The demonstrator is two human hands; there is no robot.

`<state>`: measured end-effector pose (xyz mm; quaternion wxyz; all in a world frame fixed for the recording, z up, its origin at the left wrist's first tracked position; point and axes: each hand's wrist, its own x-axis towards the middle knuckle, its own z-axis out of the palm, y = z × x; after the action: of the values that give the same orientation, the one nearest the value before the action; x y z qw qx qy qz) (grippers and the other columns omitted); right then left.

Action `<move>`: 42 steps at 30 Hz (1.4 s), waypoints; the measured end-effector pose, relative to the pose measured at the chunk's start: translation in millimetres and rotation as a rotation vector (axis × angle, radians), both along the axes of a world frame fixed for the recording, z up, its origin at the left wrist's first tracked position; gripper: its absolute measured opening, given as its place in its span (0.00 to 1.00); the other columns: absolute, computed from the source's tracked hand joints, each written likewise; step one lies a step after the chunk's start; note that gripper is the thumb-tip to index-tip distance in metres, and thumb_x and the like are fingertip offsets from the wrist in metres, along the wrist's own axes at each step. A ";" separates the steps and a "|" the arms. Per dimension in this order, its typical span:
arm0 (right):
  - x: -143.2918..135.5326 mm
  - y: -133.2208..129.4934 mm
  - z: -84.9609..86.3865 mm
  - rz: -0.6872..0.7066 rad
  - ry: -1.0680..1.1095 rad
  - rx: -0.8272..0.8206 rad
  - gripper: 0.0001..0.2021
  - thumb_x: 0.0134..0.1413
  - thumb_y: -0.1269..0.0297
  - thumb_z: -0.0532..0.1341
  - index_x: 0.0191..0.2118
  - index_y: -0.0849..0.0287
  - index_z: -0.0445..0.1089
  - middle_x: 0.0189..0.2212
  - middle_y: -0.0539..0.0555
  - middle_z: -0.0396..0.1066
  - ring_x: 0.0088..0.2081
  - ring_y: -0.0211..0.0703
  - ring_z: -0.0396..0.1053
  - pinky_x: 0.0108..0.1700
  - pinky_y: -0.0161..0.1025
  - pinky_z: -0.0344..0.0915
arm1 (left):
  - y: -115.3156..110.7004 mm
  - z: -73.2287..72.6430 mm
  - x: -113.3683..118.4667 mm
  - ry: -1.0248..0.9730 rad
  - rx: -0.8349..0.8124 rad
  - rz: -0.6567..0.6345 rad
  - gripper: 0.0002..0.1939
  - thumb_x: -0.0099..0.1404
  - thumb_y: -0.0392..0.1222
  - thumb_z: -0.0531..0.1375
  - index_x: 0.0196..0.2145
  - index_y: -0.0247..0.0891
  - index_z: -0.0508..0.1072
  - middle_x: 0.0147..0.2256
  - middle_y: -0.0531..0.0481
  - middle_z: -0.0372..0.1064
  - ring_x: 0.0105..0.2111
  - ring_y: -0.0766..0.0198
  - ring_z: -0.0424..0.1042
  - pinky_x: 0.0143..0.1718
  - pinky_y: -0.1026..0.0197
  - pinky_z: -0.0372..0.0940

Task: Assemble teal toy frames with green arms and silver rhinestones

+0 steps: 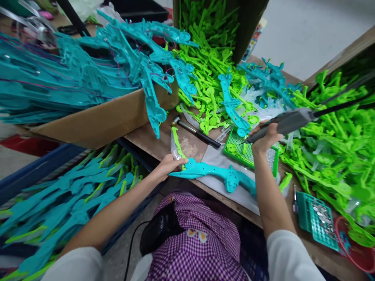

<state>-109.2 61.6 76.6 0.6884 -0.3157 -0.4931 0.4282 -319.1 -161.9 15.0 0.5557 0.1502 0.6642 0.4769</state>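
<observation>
My left hand is closed on the left end of a blue plastic part, which lies along the front edge of the bench. A green and clear piece sticks up from that end, beside my fingers. In my right hand is a grey corded electric screwdriver, its tip pointing left over a green tray of small screws. Loose green pieces lie in that tray. A hammer with a black handle rests behind the blue part. My right forearm hides the part's right end.
Blue parts with wires overfill a cardboard box at left. Finished-looking blue and green parts fill a crate below it. Green pieces heap up behind and at right, near a teal basket of metal bits and a red bowl.
</observation>
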 end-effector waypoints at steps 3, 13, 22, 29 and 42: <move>-7.4 13.4 -3.6 0.057 -0.030 0.023 0.19 0.48 0.46 0.61 0.25 0.59 0.67 0.12 0.43 0.62 0.11 0.34 0.61 0.12 0.32 0.54 | 0.3 0.7 -0.4 -0.012 -0.017 -0.004 0.25 0.38 0.50 0.73 0.32 0.33 0.74 0.27 0.50 0.75 0.26 0.61 0.73 0.27 0.62 0.66; -8.7 44.6 -25.7 0.041 -0.082 0.019 0.20 0.46 0.43 0.61 0.25 0.57 0.66 0.13 0.42 0.62 0.12 0.33 0.60 0.15 0.32 0.56 | -0.3 -7.3 -3.6 -0.019 -0.031 -0.019 0.26 0.40 0.51 0.73 0.33 0.32 0.74 0.28 0.48 0.76 0.28 0.59 0.74 0.31 0.59 0.69; -12.2 46.4 -30.9 0.047 -0.064 0.006 0.20 0.48 0.42 0.59 0.26 0.57 0.65 0.12 0.42 0.60 0.12 0.34 0.61 0.14 0.33 0.55 | -0.3 -3.4 -2.5 -0.020 -0.043 -0.012 0.25 0.40 0.51 0.73 0.32 0.32 0.74 0.27 0.50 0.75 0.26 0.62 0.74 0.29 0.62 0.69; -10.6 49.5 -32.4 0.015 -0.109 0.018 0.20 0.50 0.42 0.57 0.27 0.56 0.66 0.13 0.43 0.60 0.13 0.35 0.62 0.15 0.33 0.56 | 0.5 -6.7 -3.2 -0.005 -0.050 -0.014 0.25 0.41 0.51 0.73 0.33 0.32 0.74 0.27 0.49 0.76 0.27 0.61 0.74 0.29 0.61 0.69; -9.9 49.6 -30.7 0.039 -0.113 -0.008 0.20 0.50 0.43 0.57 0.25 0.56 0.65 0.13 0.43 0.60 0.12 0.36 0.61 0.14 0.33 0.55 | -0.5 -8.9 -3.7 -0.001 -0.046 -0.023 0.24 0.42 0.51 0.72 0.33 0.33 0.74 0.29 0.48 0.76 0.28 0.59 0.75 0.31 0.60 0.69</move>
<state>-119.1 111.2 45.9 0.6497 -0.3325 -0.5354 0.4251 -322.8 -162.3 6.1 0.5649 0.1447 0.6728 0.4552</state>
